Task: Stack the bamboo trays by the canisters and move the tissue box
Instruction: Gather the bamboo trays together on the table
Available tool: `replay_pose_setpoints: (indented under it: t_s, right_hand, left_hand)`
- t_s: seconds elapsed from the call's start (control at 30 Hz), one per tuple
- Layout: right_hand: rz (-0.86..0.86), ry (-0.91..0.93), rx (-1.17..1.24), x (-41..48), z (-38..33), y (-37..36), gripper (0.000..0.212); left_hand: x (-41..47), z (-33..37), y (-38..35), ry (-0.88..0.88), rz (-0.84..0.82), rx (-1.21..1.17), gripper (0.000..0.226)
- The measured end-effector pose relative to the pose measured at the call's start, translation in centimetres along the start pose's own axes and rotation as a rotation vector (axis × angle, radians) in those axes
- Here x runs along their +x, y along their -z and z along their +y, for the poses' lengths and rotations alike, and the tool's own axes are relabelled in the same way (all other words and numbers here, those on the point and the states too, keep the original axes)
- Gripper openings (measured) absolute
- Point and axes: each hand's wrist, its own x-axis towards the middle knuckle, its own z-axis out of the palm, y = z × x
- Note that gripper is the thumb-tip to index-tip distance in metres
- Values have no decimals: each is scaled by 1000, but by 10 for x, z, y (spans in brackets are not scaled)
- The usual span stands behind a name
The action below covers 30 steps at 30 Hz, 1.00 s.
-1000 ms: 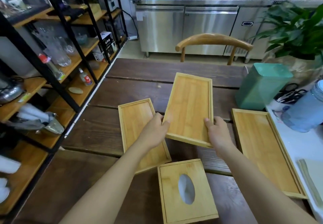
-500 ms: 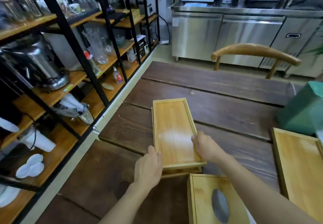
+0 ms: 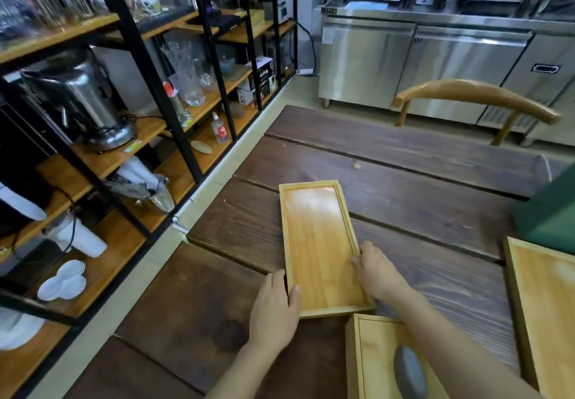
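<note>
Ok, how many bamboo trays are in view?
2: narrow tray held between left hand and right hand; wide tray at the right edge. Another may hide under the narrow one.

Tissue box (image 3: 370, 358): near end cut off by bottom edge, right part hidden behind forearm (image 3: 451, 345). Big tray (image 3: 547, 305), green bin (image 3: 550, 212): cut off at right edge. Small tray (image 3: 314, 243): right rim partly under right grip (image 3: 378, 271). Shelf glassware (image 3: 186, 71) blurred.

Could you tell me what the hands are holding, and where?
The bamboo tray: left hand on its left rim, right hand on its right rim, near the near end.
</note>
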Motion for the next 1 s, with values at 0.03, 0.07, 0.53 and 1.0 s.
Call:
replay_pose_setpoints:
  t_s: [0.03, 0.07, 0.53, 1.0]
  right_hand:
    - [-4, -7, 17, 0, 1, 0, 27]
    - [-14, -17, 39, 0, 2, 1, 28]
    - [-49, -30, 45, 0, 4, 2, 26]
    - [-28, -18, 64, 0, 9, -1, 23]
  left_hand:
    - [1, 2, 1, 29, -22, -128, 39]
    - [3, 4, 2, 63, -57, -263, 42]
    - [3, 20, 8, 222, -203, -544, 53]
    - [1, 23, 9, 247, -184, -590, 54]
